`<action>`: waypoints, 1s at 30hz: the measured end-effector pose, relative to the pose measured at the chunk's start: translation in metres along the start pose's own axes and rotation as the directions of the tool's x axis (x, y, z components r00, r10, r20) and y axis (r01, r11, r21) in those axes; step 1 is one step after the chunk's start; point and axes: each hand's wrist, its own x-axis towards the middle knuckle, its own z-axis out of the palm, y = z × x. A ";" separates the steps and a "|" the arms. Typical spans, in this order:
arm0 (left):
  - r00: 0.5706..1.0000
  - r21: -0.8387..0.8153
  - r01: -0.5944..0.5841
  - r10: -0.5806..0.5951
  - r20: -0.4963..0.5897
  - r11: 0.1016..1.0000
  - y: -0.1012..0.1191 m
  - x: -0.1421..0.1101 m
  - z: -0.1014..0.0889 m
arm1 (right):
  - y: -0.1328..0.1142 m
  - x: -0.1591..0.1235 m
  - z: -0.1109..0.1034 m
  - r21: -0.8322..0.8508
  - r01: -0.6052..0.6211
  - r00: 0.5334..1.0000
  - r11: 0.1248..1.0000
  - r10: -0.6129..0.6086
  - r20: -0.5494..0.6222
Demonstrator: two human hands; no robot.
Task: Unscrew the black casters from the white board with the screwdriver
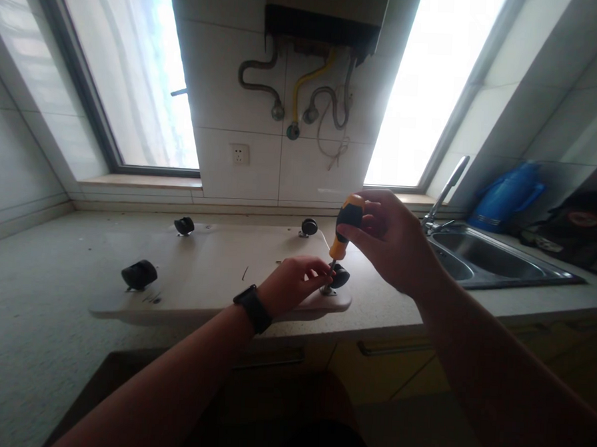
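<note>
A white board (226,266) lies flat on the countertop with a black caster wheel at each corner. My right hand (388,238) is closed around the black-and-yellow handle of a short screwdriver (345,229), held upright with its tip down on the near right caster (338,277). My left hand (295,280), with a dark watch on the wrist, pinches at the base of that caster beside the screwdriver tip. Other casters stand at the near left (139,274), far left (184,225) and far right (309,227).
A steel sink (481,260) with a tap (445,191) sits to the right, a blue kettle (507,194) behind it. A tiled wall with a socket (241,154), pipes and a water heater rises behind the counter, between two windows. Small screws (152,299) lie near the left caster.
</note>
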 end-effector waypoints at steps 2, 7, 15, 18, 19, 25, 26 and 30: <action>1.000 0.006 -0.007 0.007 0.005 1.000 0.000 0.000 0.000 | 0.000 0.000 0.000 0.010 0.006 1.000 1.000 -0.006 0.000; 1.000 0.062 -0.026 0.025 0.018 0.998 0.005 0.001 -0.002 | 0.002 -0.002 0.001 -0.011 0.024 1.000 1.000 -0.024 0.006; 0.999 0.081 -0.032 0.032 0.002 0.996 0.012 0.002 -0.002 | 0.002 -0.006 0.001 -0.259 -0.015 0.994 0.966 -0.014 -0.109; 1.000 0.058 -0.022 0.022 -0.001 0.998 0.012 0.002 -0.002 | -0.001 -0.007 0.000 -0.317 -0.040 0.993 0.948 0.003 -0.115; 1.000 0.038 -0.013 0.013 -0.001 0.999 0.012 0.002 -0.002 | -0.003 -0.007 -0.001 -0.325 -0.041 0.994 0.945 0.007 -0.105; 0.999 -0.109 0.032 -0.034 -0.013 0.994 0.016 0.005 -0.001 | -0.010 -0.005 -0.004 -0.390 -0.007 0.998 0.921 -0.018 -0.060; 0.999 -0.121 0.032 -0.034 -0.018 0.992 0.016 0.005 0.000 | -0.011 -0.005 -0.004 -0.400 -0.004 0.998 0.917 -0.020 -0.056; 0.997 -0.144 0.050 -0.057 -0.045 0.988 0.017 0.006 0.001 | -0.014 -0.005 -0.008 -0.360 -0.014 1.000 0.933 0.017 0.007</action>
